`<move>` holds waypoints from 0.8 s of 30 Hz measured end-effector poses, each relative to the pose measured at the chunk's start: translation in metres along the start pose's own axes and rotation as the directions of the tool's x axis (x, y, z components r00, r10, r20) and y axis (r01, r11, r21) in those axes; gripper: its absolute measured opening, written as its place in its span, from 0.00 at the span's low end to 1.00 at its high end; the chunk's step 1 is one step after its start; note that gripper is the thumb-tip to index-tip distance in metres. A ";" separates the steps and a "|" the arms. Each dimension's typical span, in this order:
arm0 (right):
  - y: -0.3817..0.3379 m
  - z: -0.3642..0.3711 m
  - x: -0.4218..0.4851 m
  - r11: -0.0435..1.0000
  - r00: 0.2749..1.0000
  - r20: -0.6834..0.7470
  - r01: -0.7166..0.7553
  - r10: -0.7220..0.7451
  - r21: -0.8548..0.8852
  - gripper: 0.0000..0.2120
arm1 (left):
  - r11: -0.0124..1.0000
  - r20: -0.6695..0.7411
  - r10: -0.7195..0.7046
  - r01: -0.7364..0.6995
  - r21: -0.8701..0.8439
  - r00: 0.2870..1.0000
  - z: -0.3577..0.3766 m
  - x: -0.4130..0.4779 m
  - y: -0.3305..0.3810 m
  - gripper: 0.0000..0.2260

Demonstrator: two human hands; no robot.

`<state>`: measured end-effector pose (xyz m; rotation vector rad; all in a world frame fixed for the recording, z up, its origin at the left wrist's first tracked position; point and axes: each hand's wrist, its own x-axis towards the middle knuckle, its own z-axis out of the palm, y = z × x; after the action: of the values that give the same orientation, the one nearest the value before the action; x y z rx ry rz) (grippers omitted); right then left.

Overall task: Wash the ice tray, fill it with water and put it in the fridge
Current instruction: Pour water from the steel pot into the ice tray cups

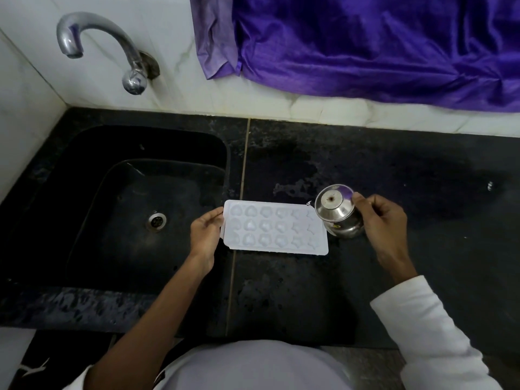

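At the front part of the black stone countertop, just right of the sink's right rim, a white ice tray lies flat with its long sides running left to right, its left end reaching past the pale seam that crosses the counter from back to front. The tray's moulded cells show in three rows, rounded shapes to the left and star-like ones at the right end; whether they hold water cannot be told. The left hand grips the tray's left short end, thumb on the top rim and fingers curled round the edge. The right hand holds a small round-bellied steel pot at the tray's right end, fingers curled round its far side, the pot tilted so its mouth faces up and left towards the tray's back right corner. A white sleeve covers the right forearm. The dark sink fills the counter's left half, its drain near the middle of the basin. A chrome tap juts from the white tiled wall above the sink's back edge, and a purple cloth hangs over the wall behind the counter's right half.
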<state>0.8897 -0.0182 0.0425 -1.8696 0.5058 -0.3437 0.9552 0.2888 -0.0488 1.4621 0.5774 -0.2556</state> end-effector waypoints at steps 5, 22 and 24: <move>-0.002 0.002 0.000 1.000 1.000 0.006 0.018 -0.017 -0.026 0.20 | 1.000 -0.004 0.003 -0.003 0.000 1.000 -0.001 0.000 -0.001 0.10; -0.001 0.000 0.000 0.999 0.999 -0.003 0.034 -0.034 -0.030 0.20 | 1.000 -0.004 -0.011 0.011 0.012 1.000 -0.002 -0.001 -0.003 0.10; -0.001 0.000 -0.001 0.999 0.999 -0.004 0.031 -0.032 -0.032 0.19 | 1.000 -0.009 -0.008 0.008 0.006 1.000 -0.001 -0.002 -0.003 0.09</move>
<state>0.8891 -0.0180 0.0434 -1.9094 0.4874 -0.3624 0.9515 0.2893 -0.0502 1.4676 0.5900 -0.2574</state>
